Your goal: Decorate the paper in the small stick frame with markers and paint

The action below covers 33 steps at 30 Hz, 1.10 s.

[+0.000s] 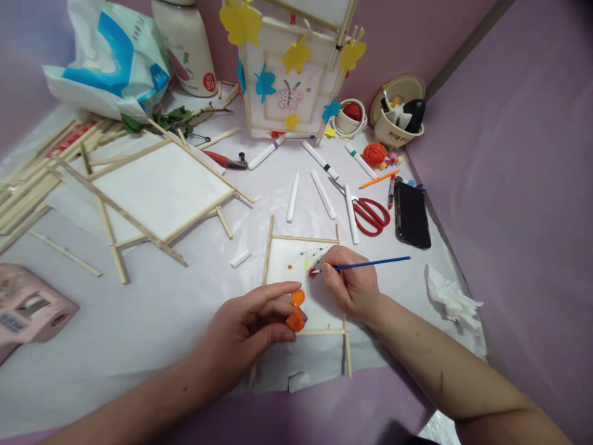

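Observation:
My right hand (347, 281) pinches a slim blue paintbrush (375, 263), its tip at a red painted spot on a white panel (280, 256) framed with thin wooden sticks. Small dots and curved lines in green, red and yellow mark the upper part of this panel. Over its left side, my left hand (259, 318) holds a small open paint pot (295, 321) with orange paint, its orange lid (298, 298) flipped up between the fingers. Part of the panel's lower left is hidden behind that hand.
Several white markers (323, 194) and red-handled scissors (370, 215) lie beyond the panel. A phone (412, 215) and crumpled tissue (451, 296) are at right. A decorated lantern (282, 80) stands behind; another stick frame (162, 179) and a pink tape dispenser (34, 309) lie left.

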Available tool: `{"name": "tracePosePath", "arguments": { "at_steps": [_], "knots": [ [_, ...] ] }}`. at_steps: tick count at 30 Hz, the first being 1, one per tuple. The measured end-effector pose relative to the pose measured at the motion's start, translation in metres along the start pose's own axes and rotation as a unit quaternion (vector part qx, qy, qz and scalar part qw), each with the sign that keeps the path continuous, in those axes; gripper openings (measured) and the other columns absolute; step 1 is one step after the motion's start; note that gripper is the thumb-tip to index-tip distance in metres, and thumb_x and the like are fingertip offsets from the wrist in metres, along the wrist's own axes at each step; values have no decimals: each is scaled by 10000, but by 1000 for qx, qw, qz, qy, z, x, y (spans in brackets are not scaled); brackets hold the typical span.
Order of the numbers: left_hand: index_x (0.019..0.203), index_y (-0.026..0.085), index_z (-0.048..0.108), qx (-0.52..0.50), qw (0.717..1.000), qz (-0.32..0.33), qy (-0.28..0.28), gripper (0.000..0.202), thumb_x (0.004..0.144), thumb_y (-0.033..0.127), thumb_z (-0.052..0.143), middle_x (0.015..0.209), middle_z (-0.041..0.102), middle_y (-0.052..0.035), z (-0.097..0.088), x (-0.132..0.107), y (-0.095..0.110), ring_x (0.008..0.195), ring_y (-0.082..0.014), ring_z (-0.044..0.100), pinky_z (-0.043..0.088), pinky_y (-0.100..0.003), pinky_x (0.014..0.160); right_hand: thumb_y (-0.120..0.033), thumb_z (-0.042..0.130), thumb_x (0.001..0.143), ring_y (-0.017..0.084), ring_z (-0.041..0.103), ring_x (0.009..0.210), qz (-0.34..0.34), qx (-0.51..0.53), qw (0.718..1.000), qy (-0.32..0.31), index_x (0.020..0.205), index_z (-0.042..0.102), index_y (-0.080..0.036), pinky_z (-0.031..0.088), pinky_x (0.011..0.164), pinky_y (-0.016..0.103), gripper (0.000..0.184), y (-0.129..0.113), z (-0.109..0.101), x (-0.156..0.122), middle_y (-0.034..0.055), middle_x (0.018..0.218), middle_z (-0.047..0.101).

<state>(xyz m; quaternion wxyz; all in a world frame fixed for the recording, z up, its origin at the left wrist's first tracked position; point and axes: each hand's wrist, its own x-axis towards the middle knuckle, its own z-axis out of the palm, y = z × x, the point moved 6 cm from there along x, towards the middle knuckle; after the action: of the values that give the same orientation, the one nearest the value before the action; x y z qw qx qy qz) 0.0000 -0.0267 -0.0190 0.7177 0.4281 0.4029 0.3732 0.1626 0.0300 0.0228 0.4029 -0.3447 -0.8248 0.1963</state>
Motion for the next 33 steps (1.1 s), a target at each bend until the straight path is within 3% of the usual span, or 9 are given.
{"name": "tracePosePath", "arguments": {
  "at_steps": [26, 33],
  "knots": [
    [1185, 290, 674, 9, 1000, -13, 0, 457, 800, 44, 675, 869, 762, 52, 0, -1, 1, 813, -95, 693, 538, -169, 762, -106, 486, 894, 133, 507, 600, 3, 12, 1000, 8, 830, 536, -205, 403, 558, 262, 127, 1, 0, 0, 2, 668, 554],
    [1222, 334, 656, 12, 1000, 14, -10, 475, 833, 62, 672, 899, 757, 58, 0, -2, -3, 850, -95, 693, 537, -169, 783, -130, 478, 906, 139, 531, 607, 17, 9, 1000, -8, 813, 538, -206, 423, 565, 272, 135, 3, 2, -1, 6, 671, 570]
  ]
}}
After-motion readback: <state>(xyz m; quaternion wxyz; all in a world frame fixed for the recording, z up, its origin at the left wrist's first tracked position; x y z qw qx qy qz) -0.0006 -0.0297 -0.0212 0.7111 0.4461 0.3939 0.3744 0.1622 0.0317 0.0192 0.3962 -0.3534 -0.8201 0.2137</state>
